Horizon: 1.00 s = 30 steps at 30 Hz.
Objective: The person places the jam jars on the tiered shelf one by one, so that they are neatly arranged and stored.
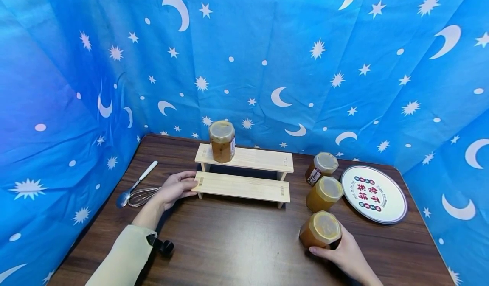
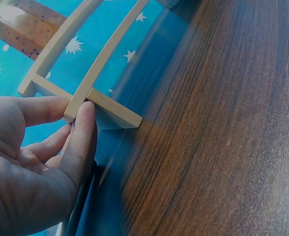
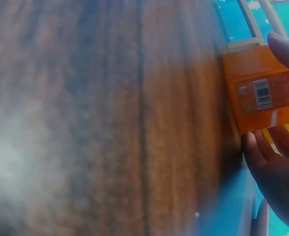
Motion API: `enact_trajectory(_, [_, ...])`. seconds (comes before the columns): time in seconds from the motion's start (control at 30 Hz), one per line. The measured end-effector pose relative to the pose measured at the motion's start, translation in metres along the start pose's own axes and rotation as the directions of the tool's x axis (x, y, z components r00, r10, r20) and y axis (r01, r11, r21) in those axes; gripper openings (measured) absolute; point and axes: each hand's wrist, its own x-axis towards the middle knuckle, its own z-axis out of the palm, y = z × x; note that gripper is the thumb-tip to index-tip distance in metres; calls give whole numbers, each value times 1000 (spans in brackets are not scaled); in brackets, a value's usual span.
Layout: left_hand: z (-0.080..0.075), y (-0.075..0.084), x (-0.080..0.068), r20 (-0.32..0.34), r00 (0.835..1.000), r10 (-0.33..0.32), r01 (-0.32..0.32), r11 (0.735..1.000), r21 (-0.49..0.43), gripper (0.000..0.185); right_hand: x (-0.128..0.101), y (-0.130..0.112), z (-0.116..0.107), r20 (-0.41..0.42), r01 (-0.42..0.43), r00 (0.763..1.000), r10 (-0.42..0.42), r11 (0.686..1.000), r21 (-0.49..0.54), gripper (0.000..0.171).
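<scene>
Left hand: the left hand was laid against the left end of the lower step of the wooden rack; the corner was pinched between thumb and fingers.
Right hand: the right hand was curled round the nearest jar, which stood on the counter at the front right.
Nearest jar: amber contents, a pale lid; a barcode label was seen in the right wrist view.
Other jars: two more were set in a line behind it, just beside the round plate; a fourth jar was stood on the upper step.
Left edge: a spoon and a whisk were laid together near the left hand.
</scene>
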Motion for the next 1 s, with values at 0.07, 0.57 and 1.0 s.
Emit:
enact_trajectory(0.07, [0,0,0,-3,1000,-1,1,1000,-3,59,0,0,1,-10,-12,1000,12,1000,-2,86])
enact_trajectory(0.57, [0,0,0,-5,1000,-6,6,1000,2,60,-4,4,4,-41,21,999,-14,984,175,81])
enact_trajectory(1.0, [0,0,0,-8,1000,-10,10,1000,0,60,-4,9,8,-93,19,996,-9,994,105,78])
